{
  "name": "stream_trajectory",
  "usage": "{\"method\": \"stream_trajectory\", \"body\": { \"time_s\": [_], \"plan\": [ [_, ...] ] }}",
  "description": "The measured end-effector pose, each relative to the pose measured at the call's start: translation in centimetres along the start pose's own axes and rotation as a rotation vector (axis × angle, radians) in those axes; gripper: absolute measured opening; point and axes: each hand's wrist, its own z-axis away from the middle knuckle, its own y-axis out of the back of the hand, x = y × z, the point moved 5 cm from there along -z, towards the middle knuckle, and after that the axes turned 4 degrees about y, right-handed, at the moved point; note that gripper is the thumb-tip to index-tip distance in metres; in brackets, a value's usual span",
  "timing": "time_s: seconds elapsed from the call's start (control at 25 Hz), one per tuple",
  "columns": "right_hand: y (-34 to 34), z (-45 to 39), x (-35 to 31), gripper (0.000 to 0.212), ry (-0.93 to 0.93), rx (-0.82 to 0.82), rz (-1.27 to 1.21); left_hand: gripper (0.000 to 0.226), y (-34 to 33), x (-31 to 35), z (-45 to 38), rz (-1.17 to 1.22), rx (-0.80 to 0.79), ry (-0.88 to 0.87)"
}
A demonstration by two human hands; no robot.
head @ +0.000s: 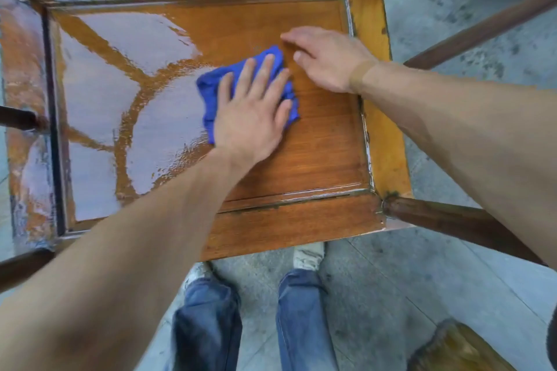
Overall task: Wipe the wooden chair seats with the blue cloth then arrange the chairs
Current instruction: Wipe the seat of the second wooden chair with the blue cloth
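Under left hand (250, 120), blue cloth (217, 84) half hidden

It looked like a plain courtyard or work yard, perhaps half outdoors: a stained, mottled concrete floor (452, 295) lay underfoot, and worn wooden chairs stood close together, one seat (301, 159) wet, another chair (458, 349) nearby.

- The left hand (253, 117) lies flat, palm down, its fingers (265, 69) straight and spread, pressing down near the seat's middle; its bare forearm reaches in from the lower left.
- The right hand (328, 57) rests flat just beside it, toward the seat's right edge, fingers extended leftward, forearm bare.
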Motion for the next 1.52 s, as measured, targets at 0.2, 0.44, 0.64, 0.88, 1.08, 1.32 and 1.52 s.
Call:
{"method": "stream_trajectory", "body": {
  "time_s": [0.2,0.44,0.64,0.88,1.08,1.32,1.52],
  "plan": [
    [0.8,-1.6,0.2,0.047,0.007,-0.077,0.068,0.054,-3.8,16.4,7.4,0.071,-0.132,-0.505],
    [0.2,-1.2,0.5,0.045,0.008,-0.031,0.092,0.056,-3.2,4.5,18.1,-0.090,-0.215,-0.755],
    [-1.7,-3.8,-2.3,0.052,0.076,0.076,0.104,0.050,0.3,-11.7,12.7,-0.083,-0.100,-0.093],
    [-4.4,-2.9,-3.9,0.059,-0.049,0.118,0.109,0.055,1.2,-21.8,13.1,0.065,0.092,0.967],
    [-6.4,-0.5,-5.3,0.060,-0.087,0.199,0.095,0.061,1.0,-16.7,17.4,0.181,0.172,1.322],
    [-6.7,-1.1,-5.4,0.061,-0.077,0.229,0.112,0.057,1.6,-17.8,5.1,-0.023,0.014,0.501],
    [-6.7,-1.2,-5.6,0.061,-0.038,0.265,0.038,0.058,1.8,-18.7,-6.8,0.127,0.087,0.857]
  ]
}}
